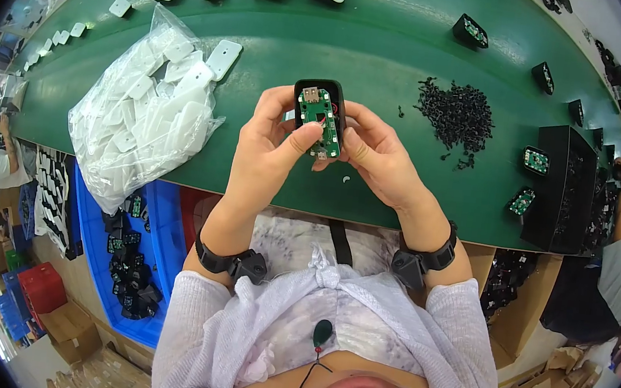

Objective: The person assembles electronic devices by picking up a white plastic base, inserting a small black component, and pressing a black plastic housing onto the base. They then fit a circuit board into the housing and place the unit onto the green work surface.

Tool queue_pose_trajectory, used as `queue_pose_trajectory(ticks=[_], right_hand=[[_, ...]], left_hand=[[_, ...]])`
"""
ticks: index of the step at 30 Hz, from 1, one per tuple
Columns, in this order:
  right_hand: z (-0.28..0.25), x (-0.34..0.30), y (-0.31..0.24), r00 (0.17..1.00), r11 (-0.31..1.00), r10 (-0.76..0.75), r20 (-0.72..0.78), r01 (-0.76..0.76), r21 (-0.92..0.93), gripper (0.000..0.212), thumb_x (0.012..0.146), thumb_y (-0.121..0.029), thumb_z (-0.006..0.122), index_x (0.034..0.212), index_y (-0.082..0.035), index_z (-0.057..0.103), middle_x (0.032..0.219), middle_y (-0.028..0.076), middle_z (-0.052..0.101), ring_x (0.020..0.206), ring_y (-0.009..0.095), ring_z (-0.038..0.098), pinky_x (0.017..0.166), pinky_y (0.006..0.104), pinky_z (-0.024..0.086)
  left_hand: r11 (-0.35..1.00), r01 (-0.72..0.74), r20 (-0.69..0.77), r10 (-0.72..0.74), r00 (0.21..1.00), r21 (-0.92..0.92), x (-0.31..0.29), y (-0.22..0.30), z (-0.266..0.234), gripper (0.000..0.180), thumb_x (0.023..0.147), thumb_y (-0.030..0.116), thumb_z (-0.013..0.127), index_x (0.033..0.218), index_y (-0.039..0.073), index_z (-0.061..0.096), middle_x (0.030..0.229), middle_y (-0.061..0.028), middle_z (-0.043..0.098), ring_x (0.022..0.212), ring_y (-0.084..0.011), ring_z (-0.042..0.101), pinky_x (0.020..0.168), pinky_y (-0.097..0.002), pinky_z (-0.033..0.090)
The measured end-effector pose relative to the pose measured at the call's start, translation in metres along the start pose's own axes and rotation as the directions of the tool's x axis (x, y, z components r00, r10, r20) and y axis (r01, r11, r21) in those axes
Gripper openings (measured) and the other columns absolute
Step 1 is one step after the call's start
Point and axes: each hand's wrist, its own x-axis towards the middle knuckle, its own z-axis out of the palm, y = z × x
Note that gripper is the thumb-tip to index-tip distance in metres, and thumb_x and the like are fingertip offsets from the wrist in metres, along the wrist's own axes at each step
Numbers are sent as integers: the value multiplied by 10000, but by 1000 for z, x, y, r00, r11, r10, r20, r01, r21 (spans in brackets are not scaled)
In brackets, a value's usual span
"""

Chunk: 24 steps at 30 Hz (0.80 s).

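Observation:
Both hands hold a small open black plastic housing (341,96) above the green table, close to its front edge. A green circuit board (309,109) with a metal USB socket at its far end lies inside the housing. My left hand (261,146) grips the left side, its thumb pressing on the board. Around the right side my right hand (385,160) is closed, thumb against the near right edge. Thin red wire shows beside the board. The fingers under the housing are mostly hidden.
A clear bag of white plastic covers (134,124) lies left, a loose white cover (224,60) beside it. Small black parts (457,119) are heaped right, near a black bin (560,188). A blue crate (92,261) stands below left. Other people work at both sides.

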Motion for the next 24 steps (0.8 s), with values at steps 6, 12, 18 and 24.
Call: queue_pose_trajectory(ticks=[6, 12, 18, 24], right_hand=[[17, 1, 3, 995, 991, -66, -79, 56, -122, 496, 1001, -271, 525, 1400, -4, 400, 1245, 98, 566, 1047, 192, 593, 899, 364, 509], [18, 1, 5, 978, 958, -125, -168, 76, -275, 433, 1002, -225, 532, 1349, 17, 438, 1205, 86, 585, 1109, 144, 546, 937, 292, 447], [22, 1, 11, 961, 919, -186, -205, 96, -383, 427, 1009, -240, 519, 1338, 20, 438, 1185, 88, 590, 1086, 131, 550, 925, 284, 450], [22, 1, 16, 967, 913, -196, -162, 120, -390, 467, 1016, -255, 500, 1375, 19, 383, 1212, 100, 574, 1095, 139, 546, 916, 284, 461]], left_hand=[[999, -32, -13, 33, 999, 38, -6, -7, -2, 462, 849, 113, 727, 1231, -8, 497, 1150, -65, 544, 1039, -156, 559, 891, -298, 482], [1000, 23, -39, -23, 999, -12, -8, -5, 1, 432, 863, 87, 700, 1236, 1, 499, 1142, -76, 570, 1047, -152, 565, 913, -302, 472], [990, -76, -38, 81, 996, 117, -9, -12, -2, 384, 902, 80, 649, 1241, -15, 496, 1141, -86, 584, 1055, -147, 565, 943, -293, 453], [994, -69, -100, 77, 992, 86, -8, -16, 1, 351, 923, 94, 622, 1237, -18, 509, 1148, -90, 588, 1069, -158, 562, 956, -300, 438]])
